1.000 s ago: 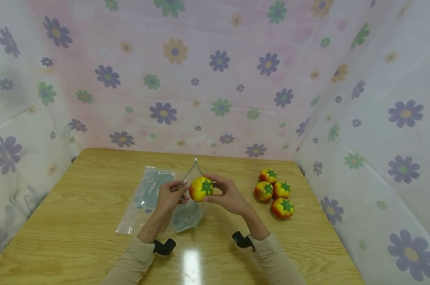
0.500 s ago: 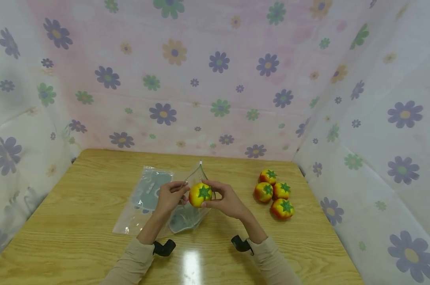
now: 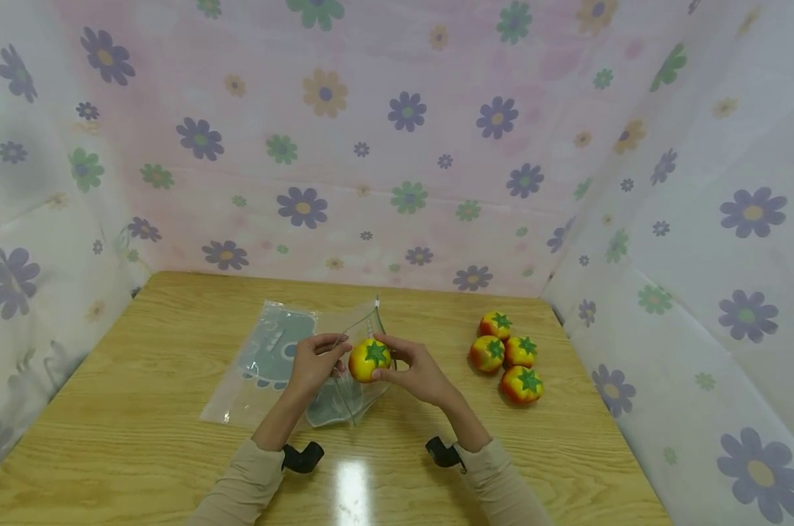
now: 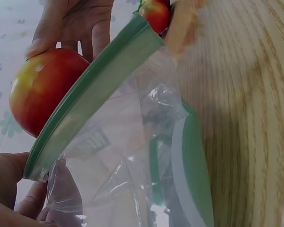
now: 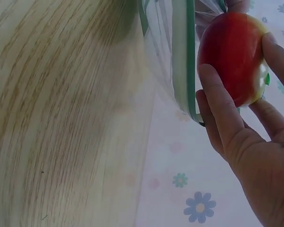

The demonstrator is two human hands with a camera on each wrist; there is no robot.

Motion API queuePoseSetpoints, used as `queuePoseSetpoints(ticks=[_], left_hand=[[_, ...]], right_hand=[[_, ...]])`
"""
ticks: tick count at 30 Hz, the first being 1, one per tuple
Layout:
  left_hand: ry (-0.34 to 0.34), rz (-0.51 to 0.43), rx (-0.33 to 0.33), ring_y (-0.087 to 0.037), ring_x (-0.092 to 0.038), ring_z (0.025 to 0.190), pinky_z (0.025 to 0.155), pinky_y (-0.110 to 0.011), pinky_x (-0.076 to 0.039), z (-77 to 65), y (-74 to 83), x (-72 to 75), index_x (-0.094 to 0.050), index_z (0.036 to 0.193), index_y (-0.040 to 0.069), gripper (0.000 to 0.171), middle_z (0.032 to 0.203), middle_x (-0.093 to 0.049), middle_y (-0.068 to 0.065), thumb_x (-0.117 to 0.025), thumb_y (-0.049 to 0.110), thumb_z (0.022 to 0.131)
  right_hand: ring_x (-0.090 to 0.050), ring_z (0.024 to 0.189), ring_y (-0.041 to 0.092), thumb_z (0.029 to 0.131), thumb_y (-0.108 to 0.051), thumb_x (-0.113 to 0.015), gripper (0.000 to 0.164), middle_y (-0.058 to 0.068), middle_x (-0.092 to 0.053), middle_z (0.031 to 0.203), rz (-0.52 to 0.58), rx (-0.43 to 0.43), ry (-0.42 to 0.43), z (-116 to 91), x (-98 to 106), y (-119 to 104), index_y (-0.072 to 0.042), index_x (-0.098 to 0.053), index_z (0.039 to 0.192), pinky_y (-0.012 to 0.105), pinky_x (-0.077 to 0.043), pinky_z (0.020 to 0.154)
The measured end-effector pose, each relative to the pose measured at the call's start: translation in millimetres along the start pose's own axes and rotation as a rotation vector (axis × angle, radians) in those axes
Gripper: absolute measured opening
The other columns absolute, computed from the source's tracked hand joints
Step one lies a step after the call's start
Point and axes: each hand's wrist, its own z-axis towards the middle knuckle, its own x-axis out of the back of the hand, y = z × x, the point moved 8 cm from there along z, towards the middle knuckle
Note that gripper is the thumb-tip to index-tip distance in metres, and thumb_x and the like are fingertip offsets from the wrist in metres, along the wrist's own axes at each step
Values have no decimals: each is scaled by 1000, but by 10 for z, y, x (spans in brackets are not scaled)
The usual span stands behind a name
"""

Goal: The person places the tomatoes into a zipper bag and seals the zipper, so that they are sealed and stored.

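Note:
My right hand (image 3: pixel 418 371) holds a glossy yellow-and-red tomato (image 3: pixel 368 362) with a green star-shaped top, the fingers spread around its side. The tomato is at the mouth of a clear zip bag (image 4: pixel 118 161) that has a green seal strip. In the left wrist view, that strip crosses in front of part of the tomato (image 4: pixel 47 87). My left hand (image 3: pixel 313 363) pinches the bag's rim at its near left side. The right wrist view shows right-hand fingertips on the tomato (image 5: pixel 232 56), beside the bag's edge (image 5: pixel 183 61).
Several similar tomatoes (image 3: pixel 487 353) sit grouped on the wooden table (image 3: pixel 429 467) to the right. Another clear bag (image 3: pixel 272 347) with a blue-grey print lies flat at the left, partly behind my left hand. Flower-patterned cloth (image 3: pixel 364 161) hangs around the table.
The tomato has dropped slightly toward the bag's mouth with my right hand. The top corner of the held bag has shifted right. The flat bag has slid slightly left.

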Motion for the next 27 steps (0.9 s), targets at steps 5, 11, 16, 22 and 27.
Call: queuePoseSetpoints(ticks=[5,11,16,22,27], left_hand=[[-1,-7,-6,-10,-59,54,51,-18,-52,-16,3,4,-67,121,-9,26,102,-75,-19,-65,4,99],[-4,-15,-5,-9,-59,54,51,-17,-52,-8,-2,10,-66,123,-10,28,106,-74,-23,-65,4,99],[-12,-35,8,-9,-59,53,51,-17,-52,17,-29,8,-65,123,-11,27,104,-74,-24,-64,3,100],[-26,-47,4,-9,-60,54,53,-17,-53,11,-30,0,-64,124,-11,28,100,-75,-16,-63,2,100],[-26,-41,-9,-8,-61,57,55,-17,-53,-1,-9,10,-63,126,-11,30,104,-74,-19,-63,3,100]], right_hand=[[-62,122,31,93,-9,-74,62,15,-56,146,-12,-2,-7,5,-15,16,4,-48,148,53,-46,109],[-61,124,30,92,-9,-76,60,14,-59,145,-27,-11,26,11,-21,32,3,-51,146,51,-48,108],[-62,121,34,91,-9,-77,60,17,-59,143,-11,-34,59,11,-37,68,3,-52,145,53,-50,104],[-61,121,37,91,-8,-77,61,17,-58,142,17,-70,79,0,-55,110,2,-52,145,51,-52,103],[-57,127,36,93,-7,-75,64,18,-53,147,35,-79,49,-9,-71,97,4,-46,149,52,-48,107]])
